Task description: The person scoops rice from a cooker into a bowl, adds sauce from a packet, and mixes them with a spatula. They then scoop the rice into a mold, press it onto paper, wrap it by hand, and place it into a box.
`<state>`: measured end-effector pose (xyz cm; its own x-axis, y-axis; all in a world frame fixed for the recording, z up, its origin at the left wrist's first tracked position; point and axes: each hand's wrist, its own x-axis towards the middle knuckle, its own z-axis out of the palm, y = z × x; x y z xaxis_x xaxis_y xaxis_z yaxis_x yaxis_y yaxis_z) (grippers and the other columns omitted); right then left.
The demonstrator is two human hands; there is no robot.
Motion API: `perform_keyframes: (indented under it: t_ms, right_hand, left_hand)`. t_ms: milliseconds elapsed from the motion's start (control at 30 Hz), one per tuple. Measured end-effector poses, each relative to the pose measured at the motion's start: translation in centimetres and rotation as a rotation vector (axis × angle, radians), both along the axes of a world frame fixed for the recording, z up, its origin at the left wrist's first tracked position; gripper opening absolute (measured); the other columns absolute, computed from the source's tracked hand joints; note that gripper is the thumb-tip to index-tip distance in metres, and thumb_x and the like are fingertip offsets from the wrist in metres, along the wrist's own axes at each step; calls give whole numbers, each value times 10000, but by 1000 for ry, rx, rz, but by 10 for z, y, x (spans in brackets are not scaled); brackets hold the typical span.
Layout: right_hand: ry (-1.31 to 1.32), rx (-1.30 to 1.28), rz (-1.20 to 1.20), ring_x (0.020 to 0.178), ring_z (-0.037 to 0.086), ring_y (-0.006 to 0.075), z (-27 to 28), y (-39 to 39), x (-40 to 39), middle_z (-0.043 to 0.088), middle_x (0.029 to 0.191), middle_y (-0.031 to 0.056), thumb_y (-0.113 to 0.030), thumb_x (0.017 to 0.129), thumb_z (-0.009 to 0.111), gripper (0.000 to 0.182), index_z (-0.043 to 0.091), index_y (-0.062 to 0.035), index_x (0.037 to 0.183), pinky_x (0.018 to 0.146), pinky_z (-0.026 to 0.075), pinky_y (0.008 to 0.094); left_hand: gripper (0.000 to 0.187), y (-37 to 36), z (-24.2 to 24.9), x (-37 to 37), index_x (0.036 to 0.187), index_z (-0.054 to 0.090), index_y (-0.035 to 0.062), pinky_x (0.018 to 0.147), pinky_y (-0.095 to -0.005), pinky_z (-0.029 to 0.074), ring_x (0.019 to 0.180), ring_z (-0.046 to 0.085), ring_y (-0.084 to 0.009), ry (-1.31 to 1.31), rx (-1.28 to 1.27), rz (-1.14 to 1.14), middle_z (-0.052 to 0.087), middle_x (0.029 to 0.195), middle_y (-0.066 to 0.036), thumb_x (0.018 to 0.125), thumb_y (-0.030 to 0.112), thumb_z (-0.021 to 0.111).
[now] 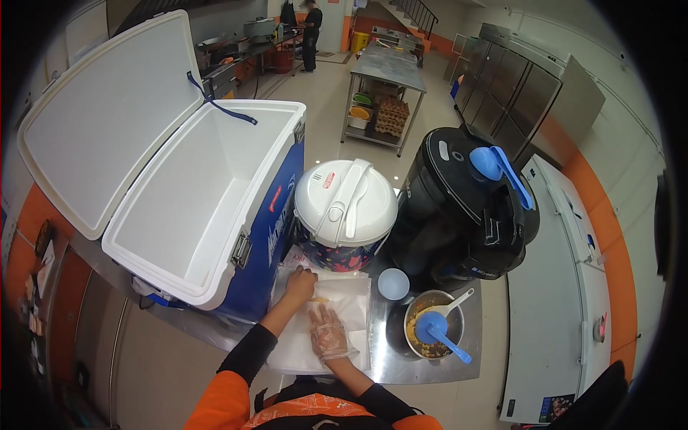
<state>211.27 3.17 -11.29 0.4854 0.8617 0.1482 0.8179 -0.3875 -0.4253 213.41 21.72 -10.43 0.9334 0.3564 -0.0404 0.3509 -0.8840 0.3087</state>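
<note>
White paper sheets (pixel 290 347) lie on the steel table in front of me. My left hand (pixel 301 282), bare, rests at the upper left of the paper with its fingers curled; what they hold, if anything, is too small to tell. In a clear plastic glove, my right hand (pixel 327 331) lies flat on the paper, fingers stretched out. A small yellowish piece (pixel 320 299) shows just above its fingertips. To the right are a light blue cup (pixel 393 284) and a metal pot (pixel 459 326) of yellow food, holding a blue ladle (pixel 433 327) and a white spoon (pixel 459 301).
An open blue cooler (pixel 251 276) stands at the left, its lid raised. Behind the paper is a white-lidded rice cooker (pixel 345 204); a large black container (pixel 459 208) with blue scoops stands right of it. A person (pixel 311 36) stands far back near a counter.
</note>
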Motion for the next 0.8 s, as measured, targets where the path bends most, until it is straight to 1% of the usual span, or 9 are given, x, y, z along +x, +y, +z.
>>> perform_keyframes:
  t_ms: [133, 200, 367, 467, 533, 567, 633, 733, 800]
  right_hand:
    - [-51, -21, -37, 1244, 322, 352, -2, 0, -1, 319, 1376, 174, -163, 820, 461, 522, 358, -115, 1329, 1036, 258, 416]
    - [-22, -3, -54, 1245, 329, 347, -7, 0, -1, 339, 1366, 160, -155, 817, 443, 520, 360, -146, 1331, 1016, 275, 429]
    - [-31, 106, -38, 1198, 385, 340, -11, -3, 2, 421, 1290, 138, -130, 813, 426, 516, 368, -151, 1325, 964, 332, 429]
    - [-6, 38, -3, 1121, 438, 317, -6, -4, 4, 481, 1184, 133, -130, 826, 418, 420, 466, -114, 1242, 916, 375, 414]
    - [-32, 273, -72, 974, 511, 298, -4, -8, 4, 549, 1022, 120, -103, 804, 477, 307, 570, -88, 1096, 844, 419, 400]
    - [-33, 272, -69, 974, 511, 298, 0, -13, 5, 549, 1022, 120, -103, 804, 477, 307, 570, -88, 1096, 844, 419, 400]
    - [-7, 539, -80, 849, 547, 295, 18, -26, 7, 571, 863, 114, -77, 762, 548, 181, 610, -79, 933, 765, 436, 395]
    - [-41, 601, -105, 756, 549, 301, 59, -37, 7, 573, 797, 104, -55, 717, 591, 145, 591, -70, 861, 696, 430, 394]
    - [-74, 586, -99, 759, 542, 308, 71, -29, 17, 574, 833, 123, -59, 725, 575, 104, 576, -66, 829, 671, 418, 395]
  left_hand:
    - [133, -14, 48, -18, 797, 686, 104, 783, -386, 458, 961, 558, -306, -163, 145, -223, 627, 896, -93, 731, 133, 574]
    - [151, -18, 41, -31, 833, 678, 83, 732, -343, 477, 838, 602, -264, -117, -161, -221, 648, 883, -62, 719, 155, 610]
    - [138, -35, 50, -61, 849, 671, 87, 735, -334, 480, 804, 610, -242, -200, -179, -193, 644, 892, -40, 737, 121, 597]
    - [145, -35, 51, -70, 861, 669, 93, 739, -328, 479, 843, 596, -235, -238, -239, -180, 632, 897, -26, 733, 95, 602]
    - [156, -36, 46, -74, 872, 666, 96, 741, -325, 479, 863, 588, -230, -258, -238, -201, 624, 900, -21, 728, 83, 606]
    - [147, -38, 43, -76, 858, 662, 97, 744, -325, 472, 875, 575, -220, -290, -232, -217, 609, 885, -23, 725, 92, 601]
    - [138, -37, 40, -79, 845, 658, 99, 747, -326, 466, 886, 562, -209, -323, -221, -226, 594, 869, -26, 722, 101, 595]
    - [133, -42, 34, -84, 828, 638, 92, 716, -326, 464, 836, 559, -201, -329, -109, -300, 568, 828, -30, 700, 103, 601]
    - [136, -43, 30, -86, 826, 634, 96, 696, -316, 468, 782, 561, -188, -400, 102, -387, 574, 809, -15, 691, 90, 636]
